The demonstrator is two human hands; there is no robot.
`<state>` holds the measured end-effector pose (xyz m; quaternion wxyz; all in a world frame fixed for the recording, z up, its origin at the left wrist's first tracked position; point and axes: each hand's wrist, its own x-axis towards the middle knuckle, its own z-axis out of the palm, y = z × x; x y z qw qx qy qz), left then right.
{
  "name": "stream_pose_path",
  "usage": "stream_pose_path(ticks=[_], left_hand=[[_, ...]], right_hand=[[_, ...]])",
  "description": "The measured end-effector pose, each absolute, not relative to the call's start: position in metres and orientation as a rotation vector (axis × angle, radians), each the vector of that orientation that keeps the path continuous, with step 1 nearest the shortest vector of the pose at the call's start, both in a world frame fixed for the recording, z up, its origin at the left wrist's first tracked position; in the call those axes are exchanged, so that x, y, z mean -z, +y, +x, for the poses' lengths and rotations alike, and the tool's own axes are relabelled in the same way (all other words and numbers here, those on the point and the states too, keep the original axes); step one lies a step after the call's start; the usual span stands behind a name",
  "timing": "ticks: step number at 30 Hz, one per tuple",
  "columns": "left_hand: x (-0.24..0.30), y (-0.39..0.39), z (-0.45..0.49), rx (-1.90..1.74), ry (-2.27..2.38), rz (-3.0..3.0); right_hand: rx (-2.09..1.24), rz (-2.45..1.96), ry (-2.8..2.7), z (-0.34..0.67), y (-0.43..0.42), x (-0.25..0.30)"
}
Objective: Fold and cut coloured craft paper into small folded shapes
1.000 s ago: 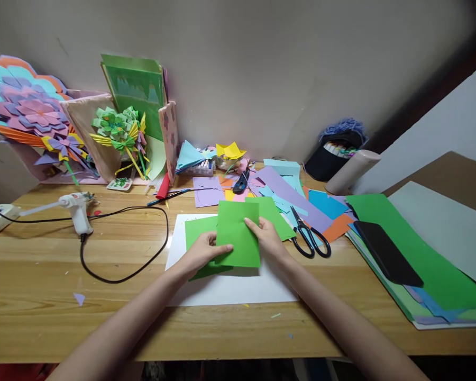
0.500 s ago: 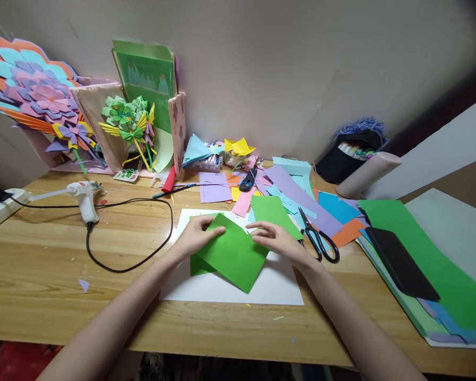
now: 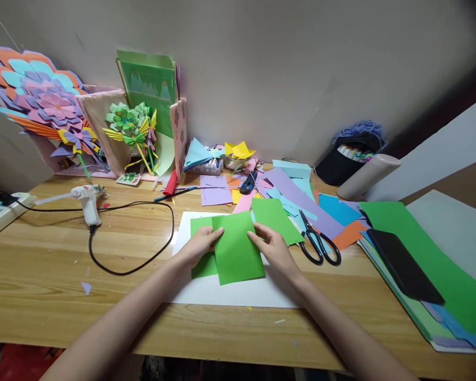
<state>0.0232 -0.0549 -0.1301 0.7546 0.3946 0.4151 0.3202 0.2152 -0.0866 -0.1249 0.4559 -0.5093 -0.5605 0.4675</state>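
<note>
A green square of paper (image 3: 239, 251) is held up by its two side edges over a white sheet (image 3: 238, 296). My left hand (image 3: 201, 242) pinches its left edge, thumb on the front face. On the right edge, my right hand (image 3: 270, 243) grips it with the thumb in front; some fingertips are hidden behind the paper. A second green piece (image 3: 203, 267) lies on the white sheet, partly covered by my left hand and the held square. Beyond my right hand rests another green piece (image 3: 275, 217), beside black-handled scissors (image 3: 317, 243).
A white glue gun (image 3: 89, 203) with a looped black cord stands at left. Behind the white sheet are a utility knife (image 3: 248, 181), a pen (image 3: 175, 194) and coloured paper scraps. At right, a dark phone-like slab (image 3: 404, 264) lies on a paper stack (image 3: 460, 296).
The green square has turned from a diamond position to nearly upright. My right hand, loose and open at its corner before, has closed on the right edge. The left hand keeps its hold.
</note>
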Motion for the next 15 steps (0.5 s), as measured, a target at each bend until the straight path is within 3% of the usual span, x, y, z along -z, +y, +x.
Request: stream_pose_path(ticks=[5,11,15], left_hand=[[0.134,-0.056,0.024,-0.744,0.956,0.864],[0.131,-0.060,0.029,-0.843,0.980,0.840],[0.128,-0.067,0.034,-0.783,0.864,0.717]], right_hand=[[-0.964,-1.293,-1.382,0.210,-0.091,0.128],[-1.228,-1.290,-1.199,0.209,-0.083,0.139],[-0.861,-1.327,-1.474,0.210,-0.085,0.140]])
